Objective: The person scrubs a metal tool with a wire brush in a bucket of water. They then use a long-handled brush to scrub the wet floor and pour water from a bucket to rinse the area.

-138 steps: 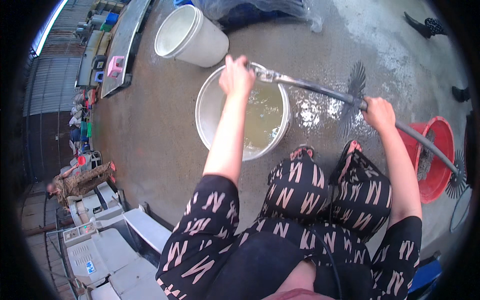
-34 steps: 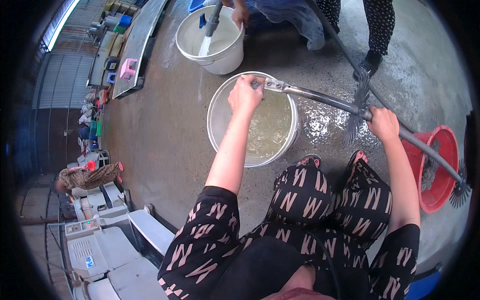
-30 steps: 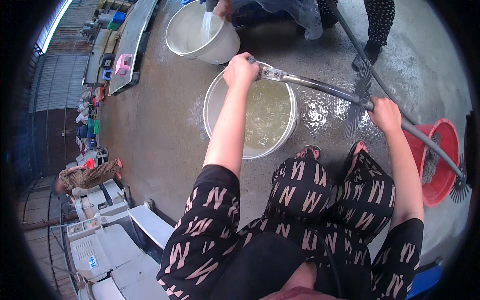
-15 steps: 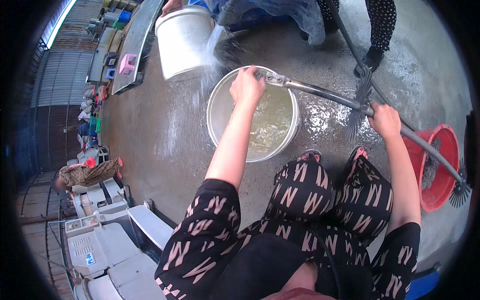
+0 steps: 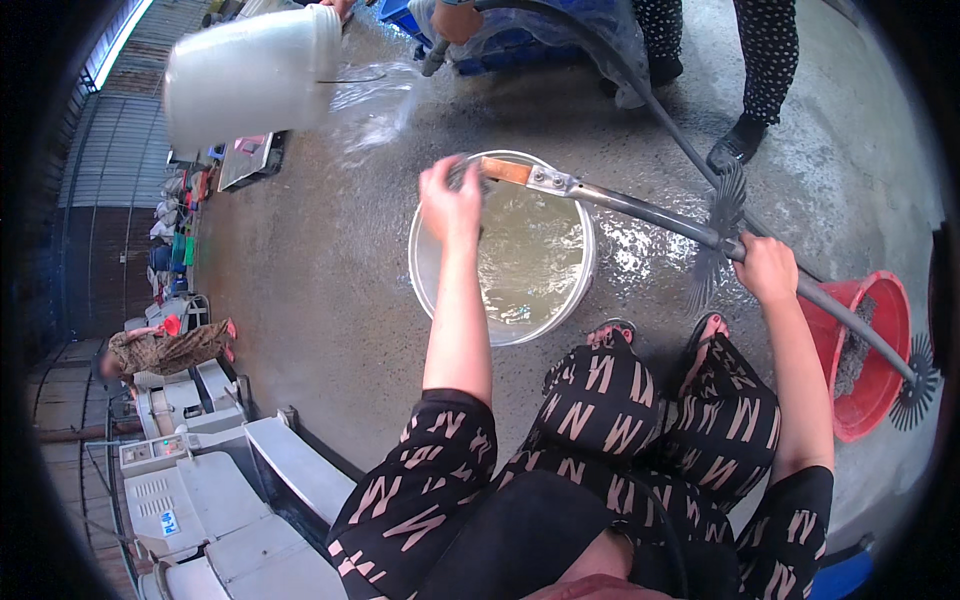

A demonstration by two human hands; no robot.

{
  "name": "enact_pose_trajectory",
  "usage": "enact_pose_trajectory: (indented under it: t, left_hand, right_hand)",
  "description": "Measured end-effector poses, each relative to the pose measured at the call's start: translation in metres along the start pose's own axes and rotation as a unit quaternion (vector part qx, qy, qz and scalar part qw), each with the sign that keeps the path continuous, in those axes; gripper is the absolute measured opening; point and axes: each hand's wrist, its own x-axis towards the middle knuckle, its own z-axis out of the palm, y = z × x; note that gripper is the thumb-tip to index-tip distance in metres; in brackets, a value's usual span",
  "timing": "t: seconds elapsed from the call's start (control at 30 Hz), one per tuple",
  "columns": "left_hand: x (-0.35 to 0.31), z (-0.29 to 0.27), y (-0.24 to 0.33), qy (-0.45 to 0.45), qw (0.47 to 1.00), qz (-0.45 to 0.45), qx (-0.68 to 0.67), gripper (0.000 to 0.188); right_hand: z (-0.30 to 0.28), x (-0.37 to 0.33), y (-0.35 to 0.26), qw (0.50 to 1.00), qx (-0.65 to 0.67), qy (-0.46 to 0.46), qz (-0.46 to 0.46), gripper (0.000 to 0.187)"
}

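Observation:
A long metal shaft (image 5: 650, 208) crosses in front of me, with spiky dark discs (image 5: 724, 215) on it. Two bolts show on the bracket near its left end, which carries an orange-brown strip (image 5: 506, 170). My right hand (image 5: 768, 268) is wrapped around the shaft beside the nearer disc. Beside the strip's tip is my left hand (image 5: 450, 203), its fingers smeared by motion; whether it touches or holds anything cannot be made out. Below that end stands a round white bucket (image 5: 420, 262) of cloudy water.
At the far left a white bucket (image 5: 250, 75) is tipped, water spilling from its mouth. A co-worker's hand (image 5: 457, 20) holds a dark hose (image 5: 600, 50). To my right stands a red bucket (image 5: 815, 330) with grey material. Grey machinery (image 5: 230, 500) fills the lower left.
My left hand has moved left off the shaft's end, uncovering the orange-brown strip. The far white bucket has swung left and tipped onto its side. My right hand keeps its hold.

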Motion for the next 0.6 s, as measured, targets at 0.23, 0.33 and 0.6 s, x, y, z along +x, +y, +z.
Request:
enact_pose_trajectory:
  t: [0.23, 0.33, 0.6]
  left_hand:
    - [0.008, 0.018, 0.031, -0.171, 0.966, -0.037, 0.188, 0.035]
    - [-0.006, 0.013, 0.041, -0.214, 0.961, -0.035, 0.173, 0.04]
    - [-0.016, 0.015, 0.044, -0.168, 0.972, -0.001, 0.164, 0.035]
  right_hand:
    - [-0.001, 0.0, -0.003, 1.0, 0.011, 0.015, -0.011, 0.018]
    - [0.004, -0.002, 0.004, 0.998, 0.012, 0.05, -0.031, 0.016]
    - [0.006, -0.002, 0.004, 0.999, 0.014, 0.019, -0.026, 0.016]
